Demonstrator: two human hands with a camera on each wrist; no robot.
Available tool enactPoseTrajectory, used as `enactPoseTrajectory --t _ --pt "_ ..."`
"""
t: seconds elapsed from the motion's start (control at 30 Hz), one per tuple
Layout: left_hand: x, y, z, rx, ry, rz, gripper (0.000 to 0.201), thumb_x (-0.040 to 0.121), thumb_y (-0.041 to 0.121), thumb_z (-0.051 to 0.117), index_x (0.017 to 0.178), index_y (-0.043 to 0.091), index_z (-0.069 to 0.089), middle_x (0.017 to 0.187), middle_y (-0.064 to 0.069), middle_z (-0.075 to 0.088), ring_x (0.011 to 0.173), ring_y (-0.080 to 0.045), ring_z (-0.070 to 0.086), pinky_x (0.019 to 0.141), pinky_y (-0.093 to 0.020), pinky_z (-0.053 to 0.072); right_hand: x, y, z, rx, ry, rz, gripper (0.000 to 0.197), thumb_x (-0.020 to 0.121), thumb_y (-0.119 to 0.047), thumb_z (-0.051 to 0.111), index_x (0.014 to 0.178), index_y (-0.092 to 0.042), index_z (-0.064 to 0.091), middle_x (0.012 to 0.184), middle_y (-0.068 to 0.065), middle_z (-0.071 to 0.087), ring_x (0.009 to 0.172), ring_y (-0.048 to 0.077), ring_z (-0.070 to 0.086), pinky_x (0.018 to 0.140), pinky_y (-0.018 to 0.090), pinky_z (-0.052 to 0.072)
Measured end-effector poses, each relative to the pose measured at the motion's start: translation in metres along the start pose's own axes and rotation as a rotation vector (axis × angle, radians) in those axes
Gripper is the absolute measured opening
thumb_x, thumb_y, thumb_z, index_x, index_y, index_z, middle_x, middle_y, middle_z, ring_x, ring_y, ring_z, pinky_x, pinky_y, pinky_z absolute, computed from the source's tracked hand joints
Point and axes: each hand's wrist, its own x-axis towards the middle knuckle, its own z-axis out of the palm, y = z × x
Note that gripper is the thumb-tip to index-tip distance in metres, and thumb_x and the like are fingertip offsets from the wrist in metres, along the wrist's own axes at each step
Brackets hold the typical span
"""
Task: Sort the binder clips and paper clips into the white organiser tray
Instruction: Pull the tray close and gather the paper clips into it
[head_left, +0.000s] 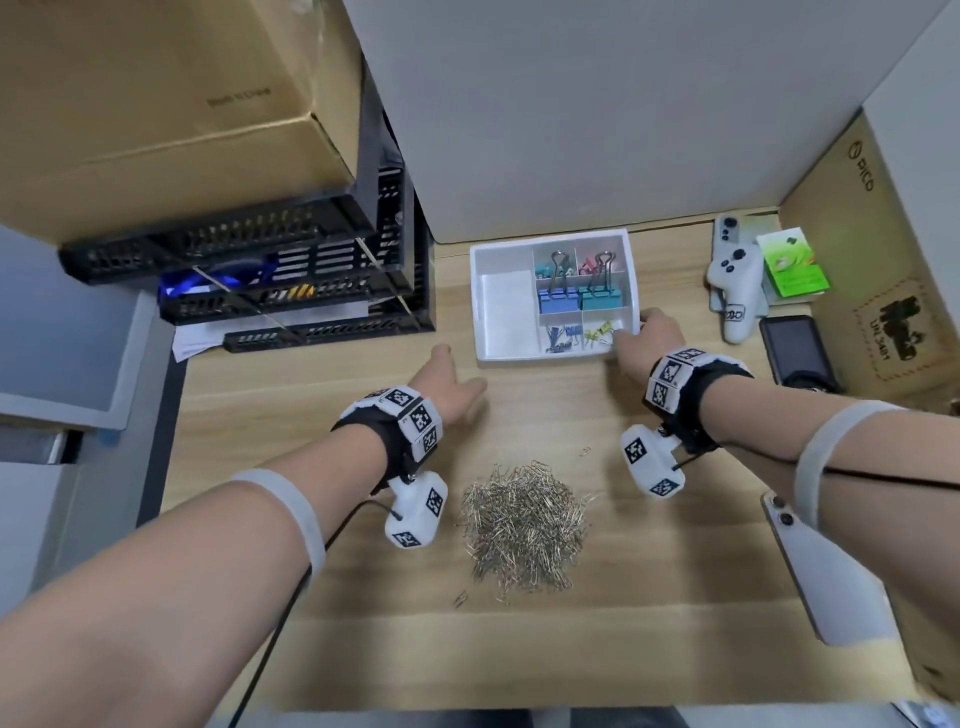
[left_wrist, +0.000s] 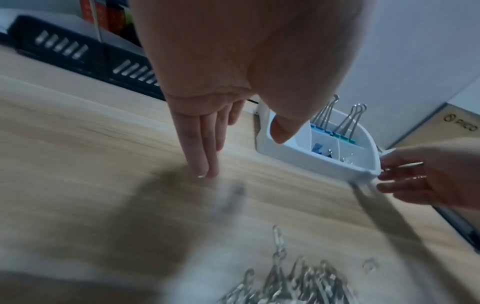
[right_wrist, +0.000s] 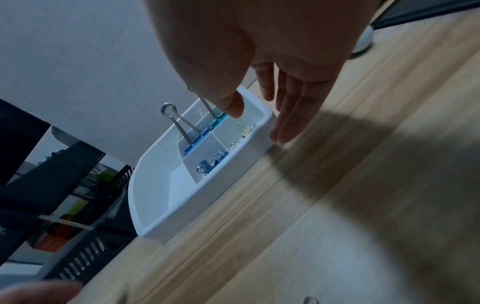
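**Camera Placement and Shared Coverage**

Head view: high above the desk, facing forward and down, widest coverage. Left wrist view: low, close behind the left hand at upper centre, facing the white organiser tray at centre right. Right wrist view: low, tilted, close behind the right hand, tray at centre. Shared by all three: tray and desk.

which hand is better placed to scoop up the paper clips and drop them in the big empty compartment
Left, probably. The left hand hangs free between the paper clip pile and the organiser tray's empty left compartment; the right hand is at the tray's right corner.
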Motion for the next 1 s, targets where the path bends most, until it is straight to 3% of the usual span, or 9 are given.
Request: enactPoseTrajectory --t 0.1,0.23,0.43,0.53,0.7,0.8,0.87,0.93,1.0 --pt "0.014 0.018 0.006 -0.125 0.002 0.018 0.08 0.095 0.032 0.058 0.155 0.01 0.01 0.154 -0.01 0.036 0.135 -0.028 0.044 0.108 -0.034 0.035 0.008 0.0 -0.001 -0.011 -0.023 -0.042 0.046 0.093 -0.025 0.052 0.135 -0.007 0.047 0.128 0.015 0.058 0.105 0.035 0.061 0.084 0.038 0.051" --pt "0.03 0.027 0.015 -0.226 0.042 0.029 0.061 0.091 0.029 0.059 0.141 0.013 0.03 0.13 -0.005 0.059 0.107 -0.026 0.061 0.091 -0.034 0.048 0.016 -0.001 -0.003 -0.054 -0.05 -0.022 0.034 0.096 -0.022 0.046 0.126 -0.008 0.053 0.119 0.014 0.063 0.099 0.032 0.061 0.082 0.037 0.05" --pt "0.04 0.029 0.016 -0.226 0.066 -0.006 0.052 0.091 0.027 0.054 0.14 0.019 0.037 0.124 -0.003 0.061 0.104 -0.028 0.062 0.093 -0.04 0.051 0.022 -0.001 -0.005 -0.114 -0.039 -0.037 0.012 0.096 -0.018 0.05 0.101 -0.01 0.057 0.098 0.007 0.064 0.082 0.026 0.056 0.069 0.032 0.044" --pt "0.044 0.028 0.01 -0.263 0.07 -0.039 0.046 0.091 0.022 0.054 0.135 0.02 0.043 0.119 -0.001 0.062 0.099 -0.025 0.064 0.087 -0.036 0.052 0.019 -0.002 -0.01 -0.105 -0.053 -0.052 0.014 0.096 -0.012 0.051 0.107 -0.011 0.06 0.094 0.005 0.061 0.082 0.024 0.056 0.068 0.03 0.041" --pt "0.048 0.026 0.003 -0.219 0.091 -0.091 0.013 0.089 0.023 0.054 0.095 0.013 0.048 0.09 -0.006 0.057 0.075 -0.024 0.056 0.065 -0.032 0.042 0.009 0.0 -0.013 -0.113 -0.07 -0.068 0.018 0.095 -0.009 0.051 0.111 -0.009 0.059 0.1 0.008 0.065 0.081 0.025 0.057 0.066 0.03 0.042" --pt "0.041 0.024 0.002 -0.214 0.113 -0.119 0.024 0.091 0.033 0.053 0.077 0.018 0.04 0.079 -0.002 0.049 0.068 -0.019 0.046 0.06 -0.03 0.035 -0.001 0.001 -0.015 -0.127 -0.071 -0.072 0.018 0.093 -0.008 0.05 0.109 -0.008 0.059 0.102 0.012 0.066 0.08 0.026 0.057 0.065 0.029 0.042" --pt "0.037 0.023 0.001 -0.21 0.125 -0.144 0.028 0.091 0.042 0.05 0.08 0.016 0.045 0.083 -0.005 0.053 0.073 -0.024 0.052 0.07 -0.032 0.045 -0.009 0.001 -0.016 -0.141 -0.088 -0.078 0.018 0.092 -0.01 0.05 0.107 -0.008 0.059 0.102 0.013 0.065 0.08 0.027 0.059 0.066 0.031 0.047" --pt "0.032 0.022 0.0 -0.204 0.127 -0.164 0.041 0.089 0.048 0.044 0.099 0.01 0.055 0.093 -0.009 0.06 0.084 -0.029 0.059 0.085 -0.039 0.053 -0.021 0.0 -0.017 -0.163 -0.108 -0.086 0.018 0.09 -0.013 0.05 0.107 -0.01 0.058 0.1 0.012 0.064 0.081 0.029 0.063 0.069 0.035 0.054" --pt "0.027 0.02 -0.003 -0.2 0.136 -0.178 0.056 0.086 0.051 0.04 0.119 0.009 0.056 0.108 -0.011 0.064 0.093 -0.033 0.062 0.088 -0.041 0.053 -0.03 -0.001 -0.017 -0.208 -0.131 -0.099 0.019 0.09 -0.015 0.05 0.108 -0.011 0.058 0.099 0.01 0.063 0.081 0.029 0.063 0.069 0.034 0.054"
